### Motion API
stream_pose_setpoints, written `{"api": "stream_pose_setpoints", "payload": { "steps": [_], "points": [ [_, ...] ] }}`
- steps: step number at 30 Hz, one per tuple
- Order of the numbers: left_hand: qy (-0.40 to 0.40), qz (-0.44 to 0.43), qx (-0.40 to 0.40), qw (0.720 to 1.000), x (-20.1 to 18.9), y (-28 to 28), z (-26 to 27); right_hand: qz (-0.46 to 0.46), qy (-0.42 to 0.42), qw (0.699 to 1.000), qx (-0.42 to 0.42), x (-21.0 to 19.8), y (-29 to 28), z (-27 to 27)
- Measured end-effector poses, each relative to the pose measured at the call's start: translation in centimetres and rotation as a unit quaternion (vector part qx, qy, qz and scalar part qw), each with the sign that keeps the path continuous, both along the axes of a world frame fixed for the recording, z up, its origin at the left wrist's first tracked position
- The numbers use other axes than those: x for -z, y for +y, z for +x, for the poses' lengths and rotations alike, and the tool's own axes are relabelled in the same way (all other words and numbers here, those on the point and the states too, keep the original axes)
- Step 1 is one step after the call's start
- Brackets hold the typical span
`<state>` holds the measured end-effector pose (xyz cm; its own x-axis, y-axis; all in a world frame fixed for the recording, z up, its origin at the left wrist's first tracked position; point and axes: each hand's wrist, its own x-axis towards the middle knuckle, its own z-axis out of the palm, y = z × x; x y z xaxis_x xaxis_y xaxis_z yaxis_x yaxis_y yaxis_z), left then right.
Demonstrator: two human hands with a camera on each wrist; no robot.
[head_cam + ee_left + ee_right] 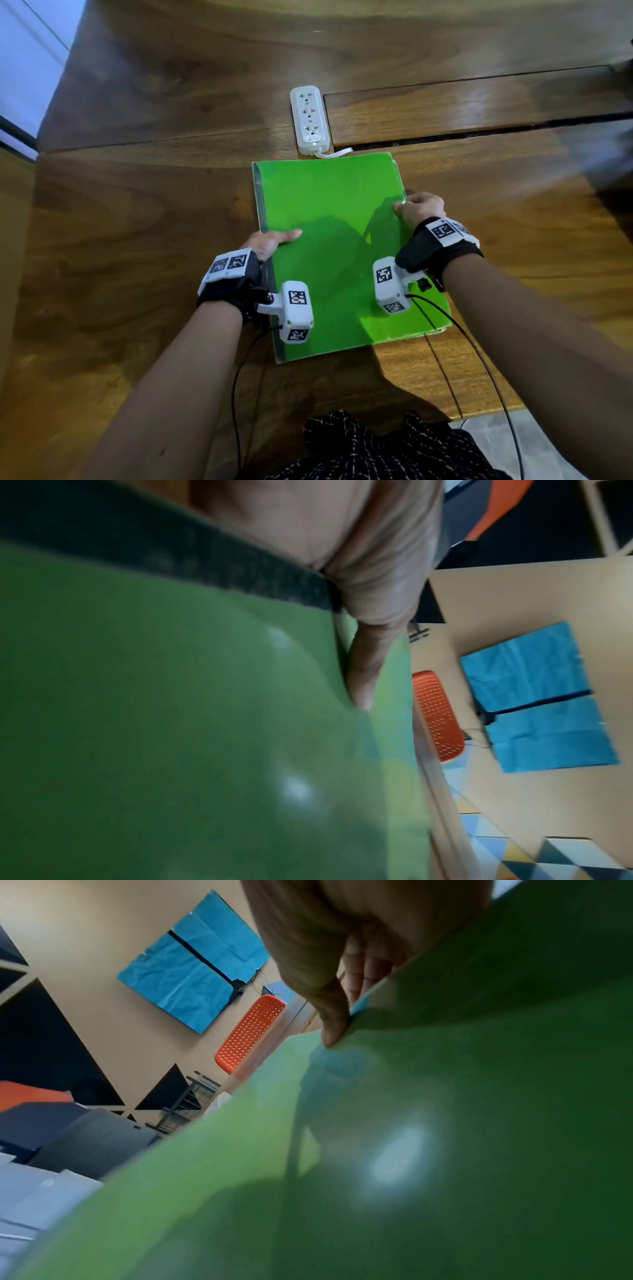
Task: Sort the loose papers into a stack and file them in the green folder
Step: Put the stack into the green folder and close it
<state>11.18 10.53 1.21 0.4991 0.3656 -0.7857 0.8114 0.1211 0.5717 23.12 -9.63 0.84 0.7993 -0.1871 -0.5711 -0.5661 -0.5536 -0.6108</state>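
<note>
The green folder (335, 246) lies closed and flat on the wooden table (137, 222), straight in front of me. Thin paper edges (442, 329) peek out at its near right corner. My left hand (270, 241) holds the spine side, thumb flat on the cover and fingers hidden beneath. My right hand (418, 209) pinches the folder's right edge, thumb on top and fingers curled under. The left wrist view shows the left hand's thumb (369, 642) lying on the green cover (171, 723). In the right wrist view, the right hand (325, 988) clamps the cover's edge (445, 1123).
A white power strip (309, 118) lies just beyond the folder's far edge, its cord trailing right. A dark gap (479, 130) runs across the tabletop at the far right. The table's front edge and grey floor (548, 445) show at lower right. Camera cables hang from both wrists.
</note>
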Motion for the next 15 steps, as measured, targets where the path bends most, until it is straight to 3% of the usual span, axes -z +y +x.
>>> {"api": "stream_pose_setpoints", "payload": {
  "steps": [6, 10, 15],
  "points": [
    [-0.077, 0.055, -0.063, 0.993, -1.5, -0.4, 0.0, 0.021, -0.031, 0.999, 0.013, 0.0, -0.4, -0.6],
    [-0.112, 0.061, -0.109, 0.986, -2.5, 2.1, -0.9, 0.09, -0.046, 0.992, -0.079, -0.9, 1.0, -1.7],
    [-0.117, 0.055, -0.13, 0.983, -3.4, 3.7, -1.9, 0.082, -0.199, 0.969, -0.124, -4.6, 4.3, -1.5]
  ]
}}
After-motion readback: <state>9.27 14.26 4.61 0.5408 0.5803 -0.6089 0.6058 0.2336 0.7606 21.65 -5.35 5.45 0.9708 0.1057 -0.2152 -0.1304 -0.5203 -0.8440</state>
